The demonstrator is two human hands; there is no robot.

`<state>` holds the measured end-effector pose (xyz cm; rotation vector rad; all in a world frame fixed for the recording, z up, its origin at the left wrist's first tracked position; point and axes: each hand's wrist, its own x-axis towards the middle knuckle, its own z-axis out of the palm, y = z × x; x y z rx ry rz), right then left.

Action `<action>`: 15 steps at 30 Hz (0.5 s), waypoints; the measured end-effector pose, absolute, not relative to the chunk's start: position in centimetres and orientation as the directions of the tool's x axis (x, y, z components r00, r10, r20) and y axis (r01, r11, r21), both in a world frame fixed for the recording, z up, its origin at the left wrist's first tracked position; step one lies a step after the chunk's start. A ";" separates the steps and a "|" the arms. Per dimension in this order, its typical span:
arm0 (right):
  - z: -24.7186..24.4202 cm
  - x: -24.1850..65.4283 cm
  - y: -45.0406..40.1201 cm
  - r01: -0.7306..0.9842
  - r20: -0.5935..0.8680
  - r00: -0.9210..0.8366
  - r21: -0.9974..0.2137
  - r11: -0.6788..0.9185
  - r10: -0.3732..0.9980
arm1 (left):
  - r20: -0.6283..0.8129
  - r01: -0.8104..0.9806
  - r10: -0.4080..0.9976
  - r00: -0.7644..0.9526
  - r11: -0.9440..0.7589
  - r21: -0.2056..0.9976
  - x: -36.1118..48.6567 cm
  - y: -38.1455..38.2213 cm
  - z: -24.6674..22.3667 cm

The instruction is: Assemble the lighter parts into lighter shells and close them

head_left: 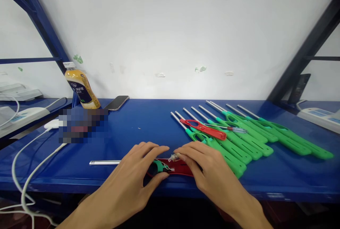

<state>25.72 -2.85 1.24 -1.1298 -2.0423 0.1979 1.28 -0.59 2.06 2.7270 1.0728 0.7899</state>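
Observation:
Near the table's front edge lies an opened lighter with a long metal tube (105,163) pointing left. Its red half shell (183,169) shows a green trigger (159,166) and thin white wires (166,167) inside. My left hand (134,172) curves around the trigger end, thumb in front and index finger behind, steadying it. At the shell's rear edge, my right hand (209,167) pinches a small brass-coloured and clear fitting (174,157); the fingers hide part of it. Beyond my right hand, the other red shell half (204,129) rests on green lighters (225,154).
A screwdriver (236,129) with a clear handle lies across the several green lighters at right. On the left stand a yellow drink bottle (82,89), a phone (118,103) and white cables (32,176). A white wall (170,38) rises behind the blue table (143,119).

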 end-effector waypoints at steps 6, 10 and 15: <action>1.3 25.7 -3.0 0.654 0.529 -0.323 -0.475 0.589 0.785 | 0.380 0.618 0.693 0.613 -0.720 0.316 1.4 -0.2 1.8; 1.2 25.8 -2.9 0.662 0.504 -0.346 -0.467 0.586 0.792 | 0.359 0.589 0.685 0.634 -0.729 0.350 1.5 -0.1 2.2; 1.2 25.9 -2.9 0.676 0.470 -0.357 -0.467 0.570 0.807 | 0.374 0.550 0.658 0.653 -0.752 0.364 1.7 -0.1 2.6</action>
